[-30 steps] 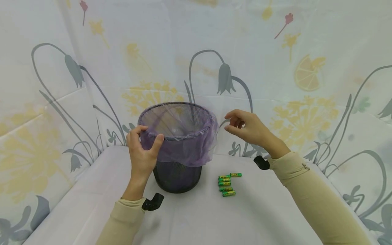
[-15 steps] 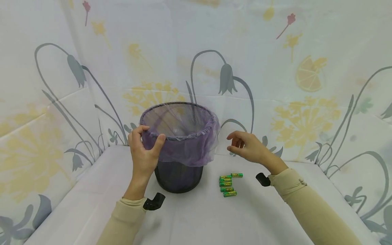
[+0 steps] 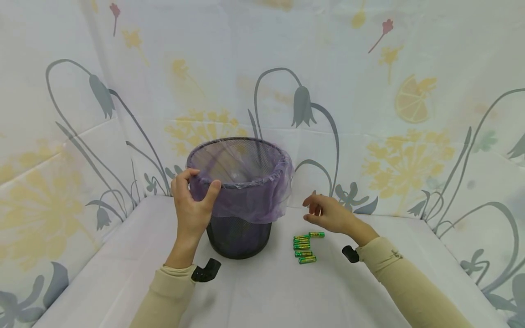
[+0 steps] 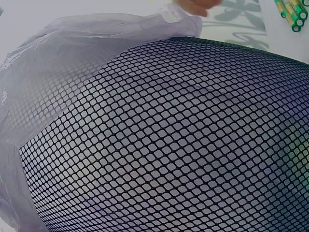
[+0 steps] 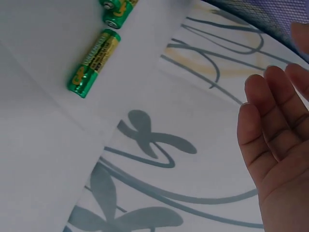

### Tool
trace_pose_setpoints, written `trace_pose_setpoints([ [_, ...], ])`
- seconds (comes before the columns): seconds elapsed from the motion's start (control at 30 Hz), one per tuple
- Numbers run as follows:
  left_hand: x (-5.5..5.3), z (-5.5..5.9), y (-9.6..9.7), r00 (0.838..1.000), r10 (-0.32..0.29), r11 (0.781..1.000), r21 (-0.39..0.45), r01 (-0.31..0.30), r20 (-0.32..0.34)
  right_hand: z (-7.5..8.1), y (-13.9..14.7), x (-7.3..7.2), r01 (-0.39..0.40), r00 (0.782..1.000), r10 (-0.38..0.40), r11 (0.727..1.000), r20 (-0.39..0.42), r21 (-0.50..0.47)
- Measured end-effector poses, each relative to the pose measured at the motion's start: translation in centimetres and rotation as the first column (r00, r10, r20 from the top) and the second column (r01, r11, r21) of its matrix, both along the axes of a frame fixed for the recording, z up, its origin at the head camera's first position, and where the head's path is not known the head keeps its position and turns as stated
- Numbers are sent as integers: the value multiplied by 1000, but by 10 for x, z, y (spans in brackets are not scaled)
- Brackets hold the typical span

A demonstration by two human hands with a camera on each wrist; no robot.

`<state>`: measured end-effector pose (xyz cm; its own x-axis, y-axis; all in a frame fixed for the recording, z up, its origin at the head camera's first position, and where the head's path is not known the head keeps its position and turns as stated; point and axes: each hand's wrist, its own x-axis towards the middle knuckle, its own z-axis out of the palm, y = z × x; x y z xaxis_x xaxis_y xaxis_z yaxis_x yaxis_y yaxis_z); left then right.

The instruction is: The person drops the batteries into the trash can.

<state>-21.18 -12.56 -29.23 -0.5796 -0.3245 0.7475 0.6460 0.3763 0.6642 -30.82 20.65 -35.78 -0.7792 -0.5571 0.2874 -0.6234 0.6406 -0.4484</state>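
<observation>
Batteries (image 3: pixel 304 247) just below right hand (image 3: pixel 328 216).

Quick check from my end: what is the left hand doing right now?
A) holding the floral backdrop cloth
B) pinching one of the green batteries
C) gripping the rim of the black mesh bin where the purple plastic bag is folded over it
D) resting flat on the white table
C: the left hand has thumb and fingers curled over the rim of the black mesh bin with the purple plastic bag folded over it; the green batteries lie untouched on the white table.

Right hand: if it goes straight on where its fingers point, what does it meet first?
The right hand points left toward the bin; probably its purple liner comes first, though depth is unclear.
</observation>
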Motion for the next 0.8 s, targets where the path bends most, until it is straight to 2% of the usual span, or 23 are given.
trace_pose_setpoints([
  [0.43,-1,0,-1,1000,-4,1000,0,3,6,-34,11,-11,-14,999,14,1000,30,20],
  [0.8,-1,-1,-1,1000,-1,1000,-8,1,0,-50,19,-14,6,994,-11,999,106,52],
])
